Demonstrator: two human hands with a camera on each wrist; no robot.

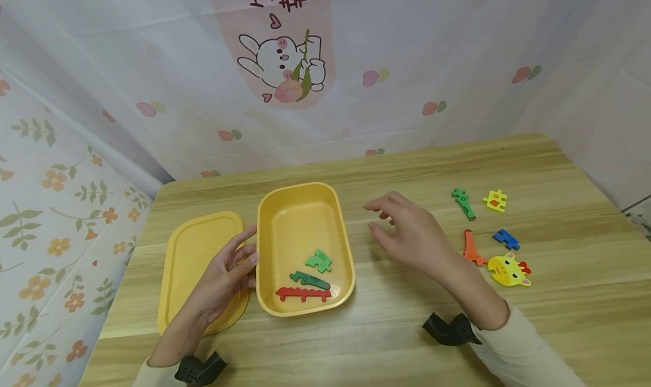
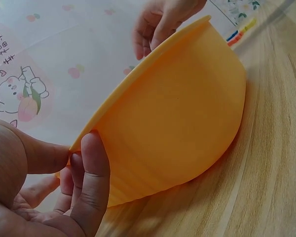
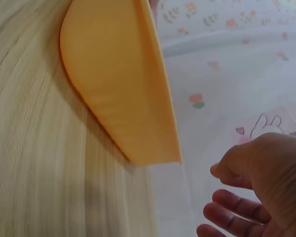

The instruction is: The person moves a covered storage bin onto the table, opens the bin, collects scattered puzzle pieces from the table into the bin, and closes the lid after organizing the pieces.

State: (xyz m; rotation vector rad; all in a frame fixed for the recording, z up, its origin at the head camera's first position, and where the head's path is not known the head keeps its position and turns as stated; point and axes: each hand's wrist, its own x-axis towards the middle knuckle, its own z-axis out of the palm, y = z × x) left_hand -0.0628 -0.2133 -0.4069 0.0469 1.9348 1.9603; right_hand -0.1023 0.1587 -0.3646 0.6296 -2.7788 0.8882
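A yellow plastic box (image 1: 300,223) stands on the wooden table. Inside, toward its near end, lie a light green puzzle piece (image 1: 320,261), a dark green one (image 1: 310,280) and a red one (image 1: 303,292) with a jagged edge. My left hand (image 1: 229,274) pinches the box's left rim between thumb and fingers, seen closely in the left wrist view (image 2: 89,177). To the right of the box, my right hand (image 1: 412,231) hovers with fingers loosely bent and nothing in them, apart from the box wall (image 3: 118,84).
Under my left hand lies a yellow lid (image 1: 198,257). Right of my right hand are a green piece (image 1: 464,204), a yellow piece (image 1: 495,200), an orange piece (image 1: 473,248), a blue piece (image 1: 506,239) and a giraffe-head piece (image 1: 508,270). A printed curtain (image 1: 396,93) hangs behind the table.
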